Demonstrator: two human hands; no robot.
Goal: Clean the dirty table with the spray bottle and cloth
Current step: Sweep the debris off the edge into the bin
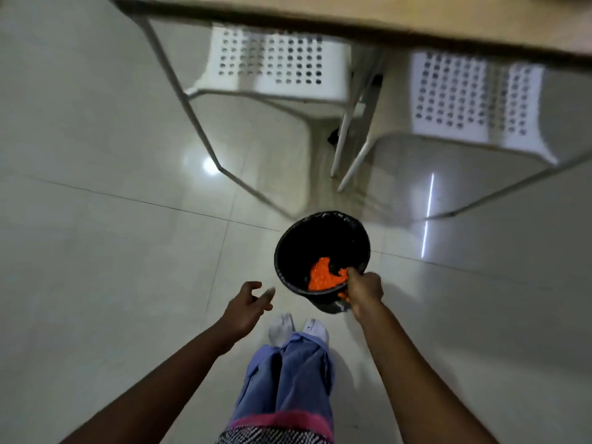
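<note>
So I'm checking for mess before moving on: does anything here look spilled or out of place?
A few orange bits cling outside the black bin, by the right hand gripping its rim. The rest of the orange crumbs lie inside. The floor looks free of spills.

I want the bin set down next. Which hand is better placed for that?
Right. The right hand already grips the black bin at its rim, while the left hand hangs beside it, holding nothing.

Glossy tiled floor (96, 251) — two white chairs (272, 62) standing on it.
</note>
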